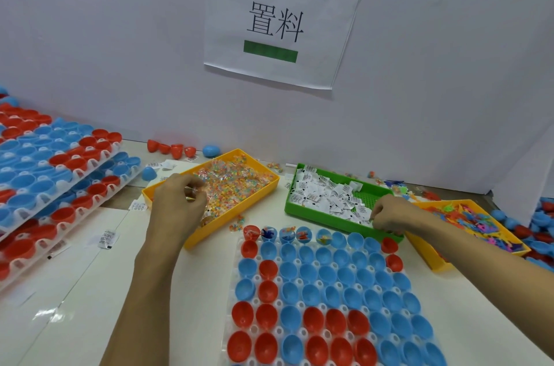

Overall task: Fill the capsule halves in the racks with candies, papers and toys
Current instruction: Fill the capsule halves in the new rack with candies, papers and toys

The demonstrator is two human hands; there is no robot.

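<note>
Pinched between the curled fingers of the left hand (177, 203) is what appears to be a wrapped candy, taken from the yellow tray of candies (271, 183) left of centre in the frame. The right hand (389, 214) is seen at the near edge of the green tray of papers (289, 200), right of centre, with its fingertips drawn together; something small seems to be pinched there, but what it is cannot be made out. A second yellow tray with toys (431, 257) is placed at the right edge, behind the right forearm.

The rack (254, 329) being filled is laid in the lower centre of the frame, and red and blue capsule halves (314, 320) are seated in it. Only the top row has been started: colourful contents can be seen in about five halves there, while the rest of that row and every row below it are seen bare inside. By that measure, the work on this rack is judged to be barely begun, with nearly all halves left to be given a candy, a paper and a toy.

At the left edge, stacked racks (60, 162) of capsule halves are kept; whether these have been filled cannot be told. Loose capsule halves and a few stray papers are scattered along the wall, under a taped paper sign (278, 21).
</note>
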